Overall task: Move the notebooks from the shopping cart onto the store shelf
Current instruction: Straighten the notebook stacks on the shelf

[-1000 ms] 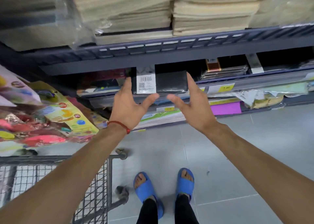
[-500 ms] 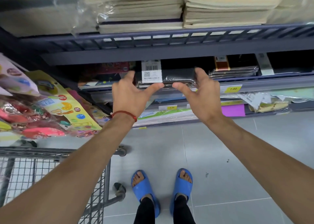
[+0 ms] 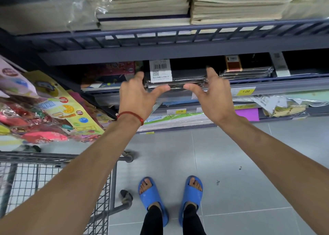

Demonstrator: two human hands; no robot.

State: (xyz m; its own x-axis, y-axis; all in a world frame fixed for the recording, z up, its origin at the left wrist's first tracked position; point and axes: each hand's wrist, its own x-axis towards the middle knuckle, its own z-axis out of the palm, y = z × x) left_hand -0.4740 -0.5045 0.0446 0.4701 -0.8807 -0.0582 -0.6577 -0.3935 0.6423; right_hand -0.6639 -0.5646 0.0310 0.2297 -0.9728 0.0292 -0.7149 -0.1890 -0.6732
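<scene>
— Where are the notebooks (image 3: 178,82)?
— They lie flat in a wrapped stack on the shelf (image 3: 277,87), at twelve o'clock from the person, between both hands.
— And the fingers?
— The left hand (image 3: 137,96) and right hand (image 3: 214,96) are spread, fingers straight beside the stack's ends, thumbs pointing at each other along its front edge. The cart (image 3: 35,157) stands at seven o'clock.

I see grey-blue metal store shelf (image 3: 178,51): cream paper stacks (image 3: 142,8) on upper tier. Middle tier holds black plastic-wrapped notebook stack (image 3: 188,79) with white barcode label (image 3: 160,70), another wrapped stack (image 3: 247,73) just beside it.
</scene>
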